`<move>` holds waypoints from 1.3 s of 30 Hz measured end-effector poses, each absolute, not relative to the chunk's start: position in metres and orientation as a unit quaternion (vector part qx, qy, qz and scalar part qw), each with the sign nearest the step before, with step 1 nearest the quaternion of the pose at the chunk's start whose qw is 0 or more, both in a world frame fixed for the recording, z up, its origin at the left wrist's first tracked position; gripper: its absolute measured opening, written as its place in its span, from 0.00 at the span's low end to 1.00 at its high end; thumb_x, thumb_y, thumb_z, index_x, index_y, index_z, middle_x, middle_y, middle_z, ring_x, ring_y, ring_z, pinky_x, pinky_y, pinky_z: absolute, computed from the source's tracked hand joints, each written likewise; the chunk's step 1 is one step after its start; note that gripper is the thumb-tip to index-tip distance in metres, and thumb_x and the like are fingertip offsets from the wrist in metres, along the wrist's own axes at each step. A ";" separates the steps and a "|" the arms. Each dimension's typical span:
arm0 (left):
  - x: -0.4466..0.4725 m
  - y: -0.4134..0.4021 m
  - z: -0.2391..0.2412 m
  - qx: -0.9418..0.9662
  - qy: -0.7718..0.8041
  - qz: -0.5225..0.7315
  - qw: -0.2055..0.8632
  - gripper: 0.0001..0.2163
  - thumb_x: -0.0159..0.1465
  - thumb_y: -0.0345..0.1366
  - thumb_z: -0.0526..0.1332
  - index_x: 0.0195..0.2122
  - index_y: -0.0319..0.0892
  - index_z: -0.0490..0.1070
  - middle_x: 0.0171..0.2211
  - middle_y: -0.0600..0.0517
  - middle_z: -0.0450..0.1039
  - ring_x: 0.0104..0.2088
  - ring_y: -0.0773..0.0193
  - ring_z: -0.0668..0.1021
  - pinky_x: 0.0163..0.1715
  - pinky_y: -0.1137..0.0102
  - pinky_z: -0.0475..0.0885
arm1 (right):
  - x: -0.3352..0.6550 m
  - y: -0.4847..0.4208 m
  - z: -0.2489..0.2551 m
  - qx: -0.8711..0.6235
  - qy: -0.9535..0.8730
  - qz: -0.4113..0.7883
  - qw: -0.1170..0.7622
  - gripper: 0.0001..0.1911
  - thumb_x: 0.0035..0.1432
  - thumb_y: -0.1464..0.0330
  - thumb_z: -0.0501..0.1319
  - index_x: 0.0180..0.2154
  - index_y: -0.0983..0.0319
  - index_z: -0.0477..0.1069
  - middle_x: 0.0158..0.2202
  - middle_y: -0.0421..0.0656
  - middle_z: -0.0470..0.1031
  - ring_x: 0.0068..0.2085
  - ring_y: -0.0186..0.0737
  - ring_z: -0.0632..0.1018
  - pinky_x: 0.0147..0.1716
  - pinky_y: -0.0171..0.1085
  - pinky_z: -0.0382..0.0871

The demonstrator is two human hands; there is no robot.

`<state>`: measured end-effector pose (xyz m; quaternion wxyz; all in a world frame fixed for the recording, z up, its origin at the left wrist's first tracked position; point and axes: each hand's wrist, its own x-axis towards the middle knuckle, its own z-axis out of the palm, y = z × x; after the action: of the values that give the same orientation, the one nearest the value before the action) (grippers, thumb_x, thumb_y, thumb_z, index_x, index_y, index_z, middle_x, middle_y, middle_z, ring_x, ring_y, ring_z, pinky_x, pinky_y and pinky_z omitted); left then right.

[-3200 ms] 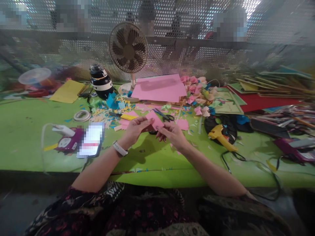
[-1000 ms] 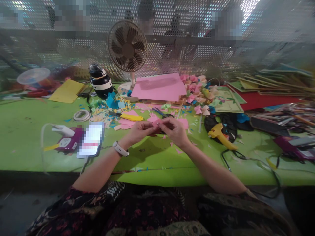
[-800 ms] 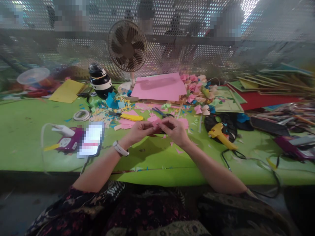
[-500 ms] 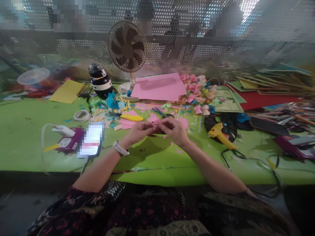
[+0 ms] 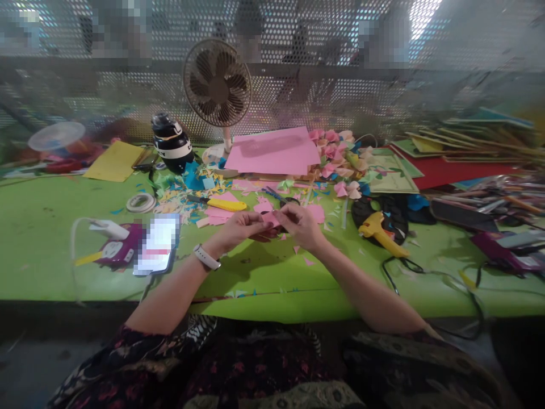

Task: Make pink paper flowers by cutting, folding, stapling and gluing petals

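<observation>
My left hand [image 5: 238, 228] and my right hand [image 5: 303, 226] meet just above the green table [image 5: 46, 238], both pinching a small folded piece of pink paper [image 5: 271, 218]. A white watch sits on my left wrist. Scissors [image 5: 281, 198] lie just behind the hands. A yellow utility knife [image 5: 221, 203] lies to the left of them, among pink paper pieces and small scraps.
A phone [image 5: 158, 245] and a purple charger lie at the left, a yellow glue gun [image 5: 378, 233] with its cable at the right. Behind are a large pink sheet [image 5: 275, 150], folded paper flowers [image 5: 340, 159], a fan [image 5: 217, 91], a tape roll [image 5: 142, 201] and stacked card.
The pink paper was a larger flat piece held up 3.2 s ago; it is now folded small between both hands, which have drawn closer together and lower.
</observation>
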<state>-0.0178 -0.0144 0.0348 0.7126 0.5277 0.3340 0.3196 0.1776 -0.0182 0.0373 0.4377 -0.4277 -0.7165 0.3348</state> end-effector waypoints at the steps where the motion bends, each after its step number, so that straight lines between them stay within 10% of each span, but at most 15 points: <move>1: -0.018 -0.015 0.035 0.528 0.335 0.317 0.713 0.16 0.55 0.46 0.73 0.36 0.38 0.78 0.36 0.45 0.83 0.36 0.62 0.84 0.40 0.67 0.78 | 0.176 -0.019 0.037 -0.426 -0.724 0.316 0.442 0.24 0.61 0.47 0.59 0.24 0.60 0.65 0.22 0.38 0.64 0.24 0.33 0.65 0.23 0.35 0.58; 39: -0.030 -0.010 0.040 0.584 0.338 0.316 0.667 0.16 0.55 0.47 0.71 0.34 0.39 0.77 0.29 0.48 0.82 0.28 0.64 0.83 0.29 0.74 0.77 | 0.185 -0.022 0.050 -0.343 -0.701 0.523 0.342 0.22 0.59 0.51 0.63 0.27 0.61 0.65 0.17 0.33 0.66 0.17 0.27 0.67 0.17 0.29 0.60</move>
<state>-0.0298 -0.0101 0.0404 0.6672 0.5839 0.3380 0.3157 0.1849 -0.0215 0.0501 0.3421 -0.3426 -0.7013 0.5233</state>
